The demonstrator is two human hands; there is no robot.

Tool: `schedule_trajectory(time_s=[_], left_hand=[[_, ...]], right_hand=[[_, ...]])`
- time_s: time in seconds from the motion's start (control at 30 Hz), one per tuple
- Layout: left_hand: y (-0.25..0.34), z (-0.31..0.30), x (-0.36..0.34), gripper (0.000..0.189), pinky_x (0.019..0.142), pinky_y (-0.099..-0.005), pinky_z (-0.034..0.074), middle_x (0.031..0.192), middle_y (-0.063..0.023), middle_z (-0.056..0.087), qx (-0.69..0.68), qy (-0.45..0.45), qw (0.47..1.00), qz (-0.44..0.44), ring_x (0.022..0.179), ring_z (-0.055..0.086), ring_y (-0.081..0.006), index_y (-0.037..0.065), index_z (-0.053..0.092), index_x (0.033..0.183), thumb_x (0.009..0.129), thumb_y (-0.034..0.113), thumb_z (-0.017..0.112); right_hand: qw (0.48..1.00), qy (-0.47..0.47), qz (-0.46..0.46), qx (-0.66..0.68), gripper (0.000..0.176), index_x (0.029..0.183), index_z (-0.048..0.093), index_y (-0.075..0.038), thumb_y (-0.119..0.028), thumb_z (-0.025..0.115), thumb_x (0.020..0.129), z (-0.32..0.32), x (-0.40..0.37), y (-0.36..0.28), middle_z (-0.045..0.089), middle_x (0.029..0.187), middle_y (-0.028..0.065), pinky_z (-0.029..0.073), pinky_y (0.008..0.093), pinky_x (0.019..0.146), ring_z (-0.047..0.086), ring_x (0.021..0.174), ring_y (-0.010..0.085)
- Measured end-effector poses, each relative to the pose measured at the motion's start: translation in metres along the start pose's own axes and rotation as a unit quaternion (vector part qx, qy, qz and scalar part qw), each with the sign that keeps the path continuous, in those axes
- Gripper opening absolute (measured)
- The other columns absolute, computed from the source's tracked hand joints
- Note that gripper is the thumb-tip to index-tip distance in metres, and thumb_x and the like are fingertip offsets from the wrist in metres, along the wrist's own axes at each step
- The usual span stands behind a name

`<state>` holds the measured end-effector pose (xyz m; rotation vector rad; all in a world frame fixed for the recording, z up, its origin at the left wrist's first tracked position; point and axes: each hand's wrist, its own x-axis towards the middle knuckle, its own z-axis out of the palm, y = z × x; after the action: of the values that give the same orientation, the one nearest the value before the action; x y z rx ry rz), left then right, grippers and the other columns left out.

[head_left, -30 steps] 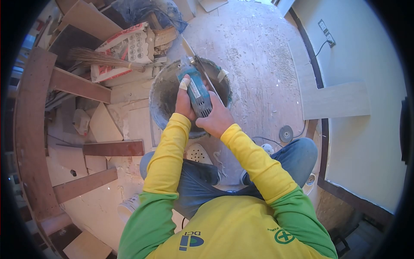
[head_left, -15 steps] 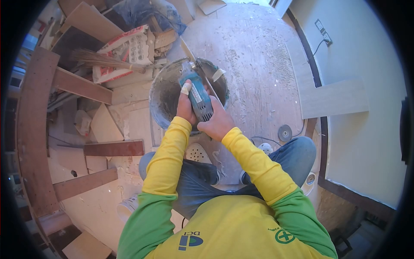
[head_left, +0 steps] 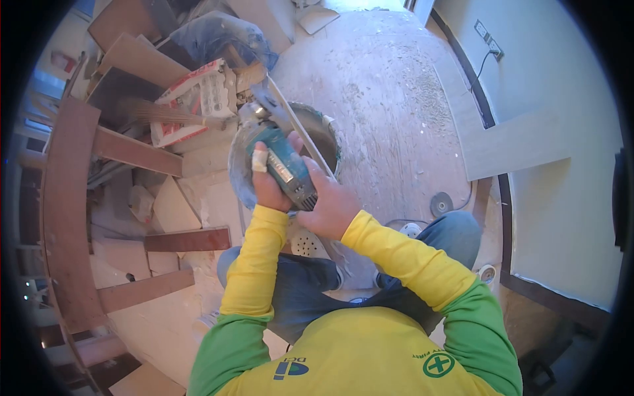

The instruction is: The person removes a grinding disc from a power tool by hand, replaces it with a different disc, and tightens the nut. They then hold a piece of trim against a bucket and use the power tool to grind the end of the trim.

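Note:
A teal angle grinder (head_left: 282, 165) is held over a round bucket (head_left: 239, 181) between my knees. My left hand (head_left: 267, 183), with white tape on its thumb, wraps the grinder's left side. At the tool's rear right, my right hand (head_left: 330, 201) has its fingers around a narrow, pale strip (head_left: 300, 125) and its thumb against the grinder body. The strip runs diagonally along the tool, past the grinder's disc (head_left: 272, 105). Some fingertips are hidden between the tool and the strip.
A straw broom (head_left: 172, 115) lies over a red and white bag (head_left: 198, 96) at the upper left. Wooden boards (head_left: 69, 211) stand at the left. A loose disc (head_left: 441, 204) with a cord nearby is by my right knee. Debris covers the floor, and a wall with sockets (head_left: 489, 39) rises at right.
The grinder has moved left and tilted further left, with both hands following. The strip has shifted left too, and the bucket's right part is more exposed. The view has shifted slightly.

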<state>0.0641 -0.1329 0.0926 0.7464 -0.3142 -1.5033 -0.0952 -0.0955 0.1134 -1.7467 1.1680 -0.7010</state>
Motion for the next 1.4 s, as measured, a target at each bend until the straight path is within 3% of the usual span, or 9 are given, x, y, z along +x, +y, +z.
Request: schedule_trajectory(time_s=[0.03,0.17,0.33,0.47,0.67,1.07,1.13,1.23,1.4], left_hand=[[0.002,0.002,-0.001,0.082,0.109,-0.0534,0.042,0.147,-0.0228,0.049,0.042,-0.013,0.998,0.037,0.136,0.047,-0.0375,0.007,0.038,0.148,0.093,0.065,0.053],[0.009,0.005,0.004,0.088,0.116,-0.0574,0.033,0.156,-0.0253,0.036,0.070,-0.047,0.992,0.091,0.146,0.034,-0.0413,0.005,0.034,0.151,0.092,0.069,0.050],[0.010,0.012,0.011,0.088,0.117,-0.0586,0.030,0.156,-0.0255,0.036,0.079,-0.028,0.990,0.113,0.147,0.031,-0.0420,0.004,0.038,0.148,0.091,0.070,0.052],[0.012,0.008,0.021,0.082,0.118,-0.0601,0.027,0.155,-0.0237,0.038,0.047,-0.022,0.992,0.114,0.147,0.031,-0.0420,0.004,0.050,0.137,0.089,0.070,0.054],[0.013,0.013,0.035,0.081,0.118,-0.0605,0.028,0.153,-0.0209,0.042,0.024,0.000,0.992,0.120,0.145,0.034,-0.0414,0.003,0.054,0.131,0.088,0.071,0.055],[0.010,0.017,0.042,0.087,0.117,-0.0606,0.030,0.152,-0.0208,0.043,0.028,0.021,0.993,0.113,0.145,0.034,-0.0403,0.002,0.049,0.137,0.089,0.074,0.052],[0.009,0.018,0.043,0.085,0.117,-0.0605,0.030,0.152,-0.0215,0.043,0.035,0.023,0.993,0.113,0.144,0.035,-0.0402,0.002,0.050,0.136,0.090,0.073,0.052],[0.007,0.014,0.049,0.082,0.116,-0.0597,0.032,0.151,-0.0228,0.044,0.051,0.033,0.992,0.111,0.143,0.037,-0.0398,0.003,0.049,0.137,0.091,0.071,0.052],[0.005,0.016,0.070,0.080,0.113,-0.0551,0.037,0.145,-0.0241,0.049,0.033,0.065,0.994,0.080,0.139,0.044,-0.0388,0.003,0.045,0.141,0.093,0.066,0.055]], right_hand=[[0.999,0.003,-0.038,0.015,0.099,0.154,0.024,-0.004,-0.026,0.075,0.072,0.000,0.001,0.001,0.063,0.108,0.0291,0.052,0.0502,0.088,0.064,0.100,0.0470],[0.999,-0.029,-0.035,0.025,0.098,0.155,0.027,-0.005,-0.028,0.077,0.074,-0.005,0.013,0.000,0.063,0.109,0.0268,0.051,0.0485,0.089,0.063,0.101,0.0447],[0.996,-0.051,-0.064,0.019,0.094,0.155,0.026,-0.008,-0.030,0.074,0.077,-0.012,0.028,0.006,0.062,0.108,0.0255,0.054,0.0499,0.083,0.066,0.093,0.0434],[0.994,-0.074,-0.063,0.046,0.095,0.155,0.027,-0.005,-0.028,0.076,0.077,-0.018,0.038,0.010,0.062,0.108,0.0246,0.051,0.0475,0.088,0.063,0.100,0.0425],[0.993,-0.068,-0.074,0.065,0.092,0.153,0.029,-0.007,-0.033,0.074,0.078,-0.027,0.050,0.019,0.062,0.112,0.0224,0.053,0.0485,0.087,0.064,0.101,0.0409],[0.990,-0.077,-0.087,0.075,0.092,0.152,0.029,-0.006,-0.033,0.075,0.078,-0.034,0.065,0.029,0.061,0.113,0.0226,0.053,0.0487,0.089,0.064,0.103,0.0408],[0.988,-0.113,-0.050,0.088,0.093,0.152,0.030,-0.002,-0.031,0.075,0.076,-0.037,0.066,0.026,0.059,0.126,0.0265,0.049,0.0470,0.097,0.059,0.116,0.0422],[0.991,-0.085,-0.056,0.084,0.096,0.154,0.025,-0.005,-0.034,0.075,0.077,-0.031,0.068,0.029,0.061,0.112,0.0262,0.052,0.0499,0.090,0.064,0.105,0.0427],[0.995,-0.069,-0.017,0.076,0.098,0.155,0.025,-0.005,-0.031,0.075,0.074,-0.024,0.087,0.032,0.062,0.117,0.0305,0.051,0.0486,0.093,0.063,0.108,0.0449]])
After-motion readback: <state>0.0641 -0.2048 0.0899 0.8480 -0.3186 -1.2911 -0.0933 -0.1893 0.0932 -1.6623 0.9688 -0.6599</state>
